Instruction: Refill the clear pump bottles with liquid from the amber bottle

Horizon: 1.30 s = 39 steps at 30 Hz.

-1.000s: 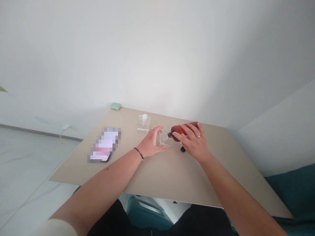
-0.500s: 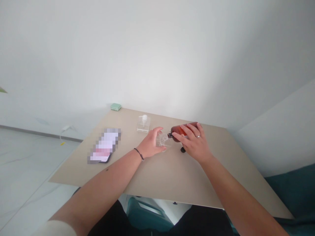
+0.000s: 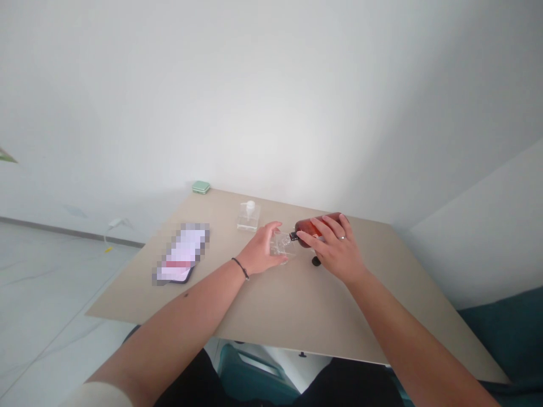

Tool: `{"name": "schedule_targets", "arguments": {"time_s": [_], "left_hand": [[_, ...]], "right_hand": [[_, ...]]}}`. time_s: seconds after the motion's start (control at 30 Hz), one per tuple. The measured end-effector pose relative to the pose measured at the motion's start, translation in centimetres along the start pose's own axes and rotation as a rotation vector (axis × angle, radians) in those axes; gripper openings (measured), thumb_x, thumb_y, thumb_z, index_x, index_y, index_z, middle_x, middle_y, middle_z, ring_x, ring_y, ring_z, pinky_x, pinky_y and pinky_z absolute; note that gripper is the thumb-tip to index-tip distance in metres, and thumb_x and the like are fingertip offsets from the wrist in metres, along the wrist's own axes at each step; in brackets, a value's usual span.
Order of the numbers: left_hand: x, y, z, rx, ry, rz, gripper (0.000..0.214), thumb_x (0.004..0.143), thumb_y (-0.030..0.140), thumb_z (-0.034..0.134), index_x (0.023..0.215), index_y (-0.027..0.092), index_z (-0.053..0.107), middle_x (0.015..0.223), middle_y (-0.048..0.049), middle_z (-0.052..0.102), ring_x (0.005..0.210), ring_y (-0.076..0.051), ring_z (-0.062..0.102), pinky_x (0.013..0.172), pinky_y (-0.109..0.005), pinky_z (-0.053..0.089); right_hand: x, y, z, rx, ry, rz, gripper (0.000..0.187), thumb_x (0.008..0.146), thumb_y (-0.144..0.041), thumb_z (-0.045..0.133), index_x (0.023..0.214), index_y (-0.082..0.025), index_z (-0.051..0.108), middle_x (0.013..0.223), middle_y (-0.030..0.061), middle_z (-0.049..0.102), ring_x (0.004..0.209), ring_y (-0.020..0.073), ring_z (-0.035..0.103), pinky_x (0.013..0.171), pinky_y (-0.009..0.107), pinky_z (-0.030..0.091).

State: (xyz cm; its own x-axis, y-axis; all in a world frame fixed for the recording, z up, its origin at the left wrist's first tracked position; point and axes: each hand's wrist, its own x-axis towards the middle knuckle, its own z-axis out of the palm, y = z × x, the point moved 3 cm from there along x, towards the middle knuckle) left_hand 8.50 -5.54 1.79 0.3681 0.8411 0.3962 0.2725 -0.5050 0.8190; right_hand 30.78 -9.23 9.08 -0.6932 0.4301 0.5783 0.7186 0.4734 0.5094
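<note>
My left hand [image 3: 263, 249] is closed around a clear square bottle [image 3: 280, 243], thumb and fingers on opposite sides of it. In my right hand [image 3: 337, 249] lies a brown bottle [image 3: 309, 229], tipped nearly sideways with its black neck [image 3: 293, 236] pointing left. That neck is over or at the mouth of the clear bottle; whether the two touch I cannot tell. A small black cap [image 3: 316, 261] rests on the table just below my right hand. Behind my left hand stands a clear square pump bottle [image 3: 248, 220] with a white pump head.
A phone [image 3: 182, 254] with a blurred screen lies on the left of the beige table [image 3: 280, 311]. At the back left corner sits a small green box [image 3: 201, 187]. A white wall [image 3: 271, 102] rises behind the table, and a teal chair [image 3: 250, 379] is under its front edge.
The whole view has shifted slightly, so everything appears a little lower. Both hands keep their grips, and the brown bottle stays tipped toward the clear bottle.
</note>
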Motion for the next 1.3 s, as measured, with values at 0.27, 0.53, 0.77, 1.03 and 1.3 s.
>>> {"name": "schedule_targets", "arguments": {"time_s": [0.27, 0.53, 0.77, 1.03, 1.3], "left_hand": [[0.05, 0.18, -0.06, -0.004, -0.004, 0.007, 0.090, 0.069, 0.030, 0.086, 0.144, 0.022, 0.038, 0.134, -0.0155, 0.054, 0.129, -0.035, 0.054, 0.116, -0.060, 0.039], [-0.03, 0.13, -0.04, -0.018, -0.004, -0.010, 0.091, 0.068, 0.030, 0.087, 0.144, 0.023, 0.038, 0.133, -0.0145, 0.055, 0.128, -0.034, 0.054, 0.116, -0.059, 0.039], [-0.03, -0.08, 0.02, -0.006, -0.009, 0.005, 0.091, 0.070, 0.031, 0.086, 0.145, 0.023, 0.036, 0.134, -0.0145, 0.054, 0.129, -0.034, 0.054, 0.116, -0.060, 0.039], [0.00, 0.11, -0.04, -0.020, -0.003, 0.015, 0.089, 0.069, 0.030, 0.085, 0.144, 0.022, 0.038, 0.134, -0.0153, 0.054, 0.128, -0.034, 0.054, 0.115, -0.059, 0.040], [0.03, 0.14, -0.05, -0.007, -0.014, 0.017, 0.089, 0.071, 0.033, 0.085, 0.145, 0.022, 0.036, 0.135, -0.0163, 0.053, 0.129, -0.034, 0.053, 0.115, -0.059, 0.040]], "right_hand": [[0.18, 0.05, -0.17, -0.002, -0.004, -0.005, 0.069, 0.078, -0.003, 0.068, 0.135, -0.041, 0.062, 0.136, 0.0038, 0.061, 0.131, 0.0285, 0.050, 0.120, 0.060, 0.032], [0.39, -0.01, -0.37, -0.011, 0.015, -0.012, 0.064, 0.080, -0.004, 0.068, 0.133, -0.040, 0.063, 0.135, 0.0051, 0.061, 0.129, 0.0283, 0.051, 0.120, 0.060, 0.033], [0.29, 0.11, -0.31, 0.029, -0.012, -0.004, 0.069, 0.080, -0.004, 0.067, 0.138, -0.042, 0.060, 0.136, 0.0045, 0.063, 0.133, 0.0285, 0.048, 0.122, 0.059, 0.028], [0.59, 0.23, -0.47, -0.017, -0.024, -0.038, 0.065, 0.082, -0.006, 0.067, 0.136, -0.042, 0.061, 0.137, 0.0033, 0.062, 0.131, 0.0278, 0.049, 0.121, 0.060, 0.031], [0.89, 0.27, -0.63, -0.018, 0.001, -0.057, 0.062, 0.082, -0.005, 0.067, 0.132, -0.041, 0.063, 0.135, 0.0031, 0.062, 0.130, 0.0269, 0.049, 0.120, 0.060, 0.032]]}}
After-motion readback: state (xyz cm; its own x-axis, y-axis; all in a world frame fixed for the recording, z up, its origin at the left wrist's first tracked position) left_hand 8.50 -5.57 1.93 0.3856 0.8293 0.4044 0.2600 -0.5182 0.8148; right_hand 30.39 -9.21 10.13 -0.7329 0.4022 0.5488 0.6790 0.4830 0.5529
